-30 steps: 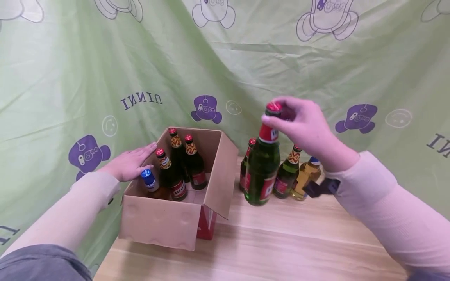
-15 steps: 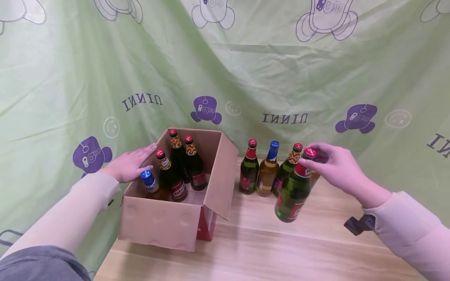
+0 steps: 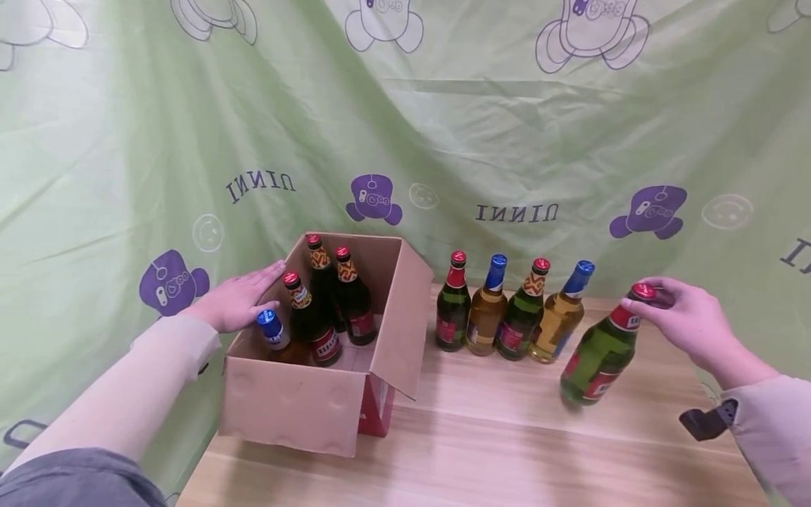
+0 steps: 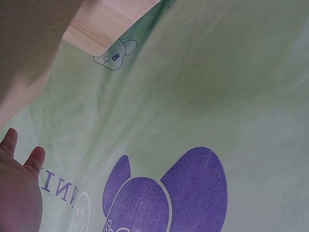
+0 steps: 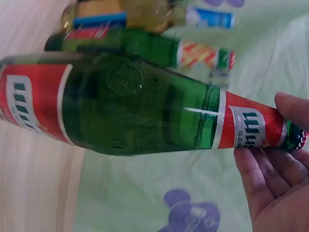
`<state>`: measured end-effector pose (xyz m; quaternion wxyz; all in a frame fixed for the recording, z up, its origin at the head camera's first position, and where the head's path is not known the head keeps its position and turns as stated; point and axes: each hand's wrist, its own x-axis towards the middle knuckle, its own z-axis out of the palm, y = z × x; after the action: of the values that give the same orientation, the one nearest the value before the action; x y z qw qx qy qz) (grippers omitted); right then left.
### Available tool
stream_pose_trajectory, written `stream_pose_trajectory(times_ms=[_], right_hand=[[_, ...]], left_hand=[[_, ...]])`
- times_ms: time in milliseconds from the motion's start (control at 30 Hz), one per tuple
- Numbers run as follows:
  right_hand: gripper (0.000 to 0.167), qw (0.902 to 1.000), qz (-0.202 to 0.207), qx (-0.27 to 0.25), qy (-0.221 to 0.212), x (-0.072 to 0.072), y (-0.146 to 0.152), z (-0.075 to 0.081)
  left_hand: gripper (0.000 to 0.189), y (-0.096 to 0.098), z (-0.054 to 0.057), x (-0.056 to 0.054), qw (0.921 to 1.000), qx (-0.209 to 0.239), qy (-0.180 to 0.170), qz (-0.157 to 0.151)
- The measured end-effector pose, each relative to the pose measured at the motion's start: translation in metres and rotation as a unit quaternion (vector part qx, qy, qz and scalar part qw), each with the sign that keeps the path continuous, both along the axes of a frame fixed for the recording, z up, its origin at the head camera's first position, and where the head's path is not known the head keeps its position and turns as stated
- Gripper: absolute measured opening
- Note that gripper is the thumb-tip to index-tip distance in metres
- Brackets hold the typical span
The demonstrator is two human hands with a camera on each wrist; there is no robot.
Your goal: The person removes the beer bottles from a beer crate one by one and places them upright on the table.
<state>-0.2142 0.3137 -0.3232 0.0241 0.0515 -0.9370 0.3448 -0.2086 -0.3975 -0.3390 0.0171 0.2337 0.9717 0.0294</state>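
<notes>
My right hand [image 3: 690,320] pinches a green beer bottle [image 3: 598,359] by its red-labelled neck, just under the red cap. The bottle leans, its base toward the left; whether the base touches the table I cannot tell. In the right wrist view, thumb and fingers close round the neck of that beer bottle [image 5: 130,106]. My left hand [image 3: 234,303] rests with straight fingers on the left edge of the open cardboard box [image 3: 291,405]. Inside the box stand three red-capped bottles [image 3: 357,306] and one blue-capped bottle [image 3: 272,331], lower parts partly hidden.
Right of the box, several bottles stand in a row: a red-necked green one [image 3: 453,310], a blue-capped amber one [image 3: 486,310], a patterned-neck green one [image 3: 521,317] and another blue-capped one [image 3: 560,317]. Box flaps stick out over the wooden table [image 3: 481,436]. A green curtain [image 3: 405,127] hangs behind.
My right hand has carried the green bottle right and down, from in front of the row to beyond its right end. The row shows fully now. My left hand stays on the box.
</notes>
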Motion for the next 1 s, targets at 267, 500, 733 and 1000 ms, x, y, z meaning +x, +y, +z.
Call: stream_pose_trajectory(times_ms=[267, 500, 733, 1000], right_hand=[[0.058, 0.9986, -0.049, 0.02, 0.01, -0.022, 0.023, -0.009], [0.061, 0.9973, -0.064, 0.035, 0.01, -0.034, 0.038, -0.019], [0.059, 0.9971, -0.072, 0.025, 0.0, -0.047, 0.042, -0.029], [0.064, 0.9973, -0.073, 0.006, -0.006, -0.062, 0.045, -0.038]], left_hand=[[0.071, 0.0, 0.006, 0.005, 0.9996, -0.017, -0.018, 0.014], [0.071, 0.006, 0.007, 0.004, 0.9997, -0.016, -0.015, 0.012], [0.071, 0.004, 0.003, 0.0, 1.0, -0.003, 0.003, -0.001], [0.07, 0.004, 0.001, 0.001, 1.0, 0.001, 0.009, 0.003]])
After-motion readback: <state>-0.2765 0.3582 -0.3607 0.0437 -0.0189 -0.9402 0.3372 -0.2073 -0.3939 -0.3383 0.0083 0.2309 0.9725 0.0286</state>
